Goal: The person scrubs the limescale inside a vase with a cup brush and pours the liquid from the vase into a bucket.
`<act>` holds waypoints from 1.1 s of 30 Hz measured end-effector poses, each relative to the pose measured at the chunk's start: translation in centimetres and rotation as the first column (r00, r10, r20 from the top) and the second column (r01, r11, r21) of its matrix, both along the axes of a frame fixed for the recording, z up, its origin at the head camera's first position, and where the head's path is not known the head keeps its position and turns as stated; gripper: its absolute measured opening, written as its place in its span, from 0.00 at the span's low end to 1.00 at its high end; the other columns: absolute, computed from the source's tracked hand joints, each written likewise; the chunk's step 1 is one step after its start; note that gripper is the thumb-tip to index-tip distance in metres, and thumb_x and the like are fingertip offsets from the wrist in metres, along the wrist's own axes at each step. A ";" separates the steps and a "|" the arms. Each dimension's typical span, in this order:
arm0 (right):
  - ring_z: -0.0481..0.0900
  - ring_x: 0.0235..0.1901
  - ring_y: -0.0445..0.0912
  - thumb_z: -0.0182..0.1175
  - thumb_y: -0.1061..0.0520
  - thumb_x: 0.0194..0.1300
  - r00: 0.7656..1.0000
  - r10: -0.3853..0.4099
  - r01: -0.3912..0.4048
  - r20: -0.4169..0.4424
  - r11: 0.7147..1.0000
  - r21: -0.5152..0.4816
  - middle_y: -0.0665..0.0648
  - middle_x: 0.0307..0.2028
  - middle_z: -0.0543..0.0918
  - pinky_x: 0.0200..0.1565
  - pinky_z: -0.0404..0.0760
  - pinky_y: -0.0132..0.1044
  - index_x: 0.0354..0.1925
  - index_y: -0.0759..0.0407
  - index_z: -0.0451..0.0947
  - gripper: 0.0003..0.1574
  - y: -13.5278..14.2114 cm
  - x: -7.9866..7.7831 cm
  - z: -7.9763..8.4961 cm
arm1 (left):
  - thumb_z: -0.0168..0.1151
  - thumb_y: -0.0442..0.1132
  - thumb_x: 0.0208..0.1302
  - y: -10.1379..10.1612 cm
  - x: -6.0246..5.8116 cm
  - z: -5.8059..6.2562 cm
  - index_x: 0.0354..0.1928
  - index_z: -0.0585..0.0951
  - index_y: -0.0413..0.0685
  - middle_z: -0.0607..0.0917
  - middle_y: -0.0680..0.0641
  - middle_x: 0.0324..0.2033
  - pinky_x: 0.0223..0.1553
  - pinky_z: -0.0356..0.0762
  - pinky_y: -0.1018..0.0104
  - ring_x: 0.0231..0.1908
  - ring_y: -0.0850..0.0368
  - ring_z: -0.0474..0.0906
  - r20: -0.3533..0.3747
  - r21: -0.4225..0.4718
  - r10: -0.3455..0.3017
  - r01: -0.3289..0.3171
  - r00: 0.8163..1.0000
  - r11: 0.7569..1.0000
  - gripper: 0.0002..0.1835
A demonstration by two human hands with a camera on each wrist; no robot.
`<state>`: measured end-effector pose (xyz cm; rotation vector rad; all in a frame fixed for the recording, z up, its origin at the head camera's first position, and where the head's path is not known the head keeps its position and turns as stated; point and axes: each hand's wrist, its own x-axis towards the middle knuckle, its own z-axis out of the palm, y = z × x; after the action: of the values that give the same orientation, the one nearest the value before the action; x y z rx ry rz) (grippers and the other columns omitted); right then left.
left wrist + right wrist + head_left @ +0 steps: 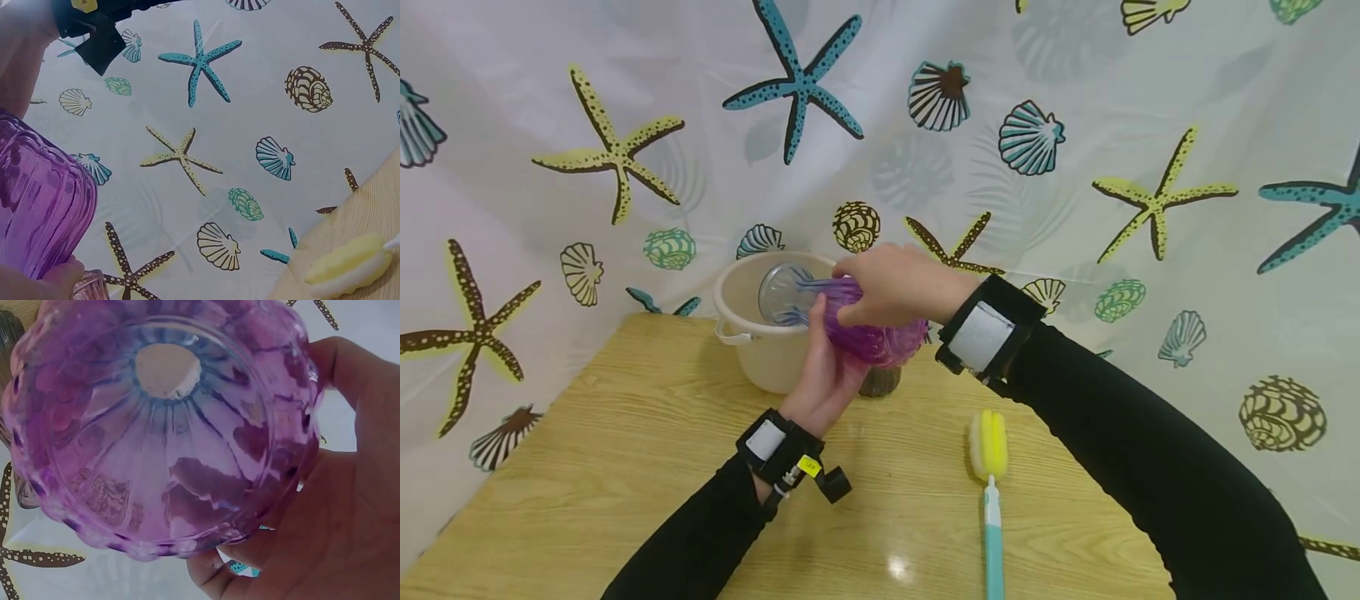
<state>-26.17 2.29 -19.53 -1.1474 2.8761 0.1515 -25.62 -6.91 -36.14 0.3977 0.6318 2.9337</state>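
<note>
Both hands hold a ribbed purple glass vase (891, 343), tilted on its side with its clear, bluish flared mouth toward the left. That mouth lies at the rim of a cream bucket (767, 358). My left hand (829, 371) grips the vase from below, thumb up along its neck. From above, my right hand (901, 285) holds the body, fingers curled over it. In the left wrist view the vase's purple side (47, 200) shows at the left edge. The right wrist view looks into the round vase base (150, 450), through to the pale opening.
A sponge bottle brush (988, 446) with a yellow and white head and teal handle lies on the wooden table (880, 517). Behind the vase stands a ribbed dark glass item (880, 382), mostly hidden. A curtain (880, 67) with starfish and shells hangs behind.
</note>
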 end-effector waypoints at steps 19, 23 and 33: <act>0.75 0.31 0.40 0.67 0.53 0.52 0.994 0.103 -0.105 -0.028 0.907 -0.407 0.51 0.42 0.79 0.28 0.80 0.32 0.70 0.53 0.57 0.50 7.1 2.4 -4.1 | 0.49 0.48 0.73 0.9 1.4 0.6 0.68 0.56 0.52 0.68 0.41 0.60 0.53 0.73 0.59 0.56 0.47 0.68 -0.178 -0.434 0.104 -0.173 0.978 0.884 0.26; 0.75 0.38 0.41 0.67 0.55 0.50 0.998 0.062 -0.057 -0.005 0.875 -0.482 0.55 0.48 0.77 0.36 0.81 0.37 0.72 0.58 0.52 0.55 9.8 3.1 -6.1 | 0.54 0.45 0.70 2.3 1.7 0.8 0.68 0.54 0.52 0.70 0.40 0.58 0.54 0.73 0.55 0.54 0.49 0.70 -0.266 -0.561 0.146 -0.276 0.953 0.781 0.30; 0.62 0.59 0.45 0.68 0.61 0.49 0.999 -0.022 0.044 0.043 0.784 -0.619 0.60 0.64 0.63 0.55 0.72 0.51 0.73 0.60 0.44 0.61 14.9 4.0 -11.8 | 0.67 0.62 0.53 5.7 1.8 0.1 0.69 0.50 0.51 0.70 0.46 0.55 0.56 0.71 0.53 0.52 0.59 0.69 -0.405 -0.859 0.152 -0.432 0.902 0.274 0.50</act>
<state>-22.18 17.16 -31.32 -1.1331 2.9862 -0.8810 -23.81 -1.17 -36.06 0.4996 2.4933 2.1196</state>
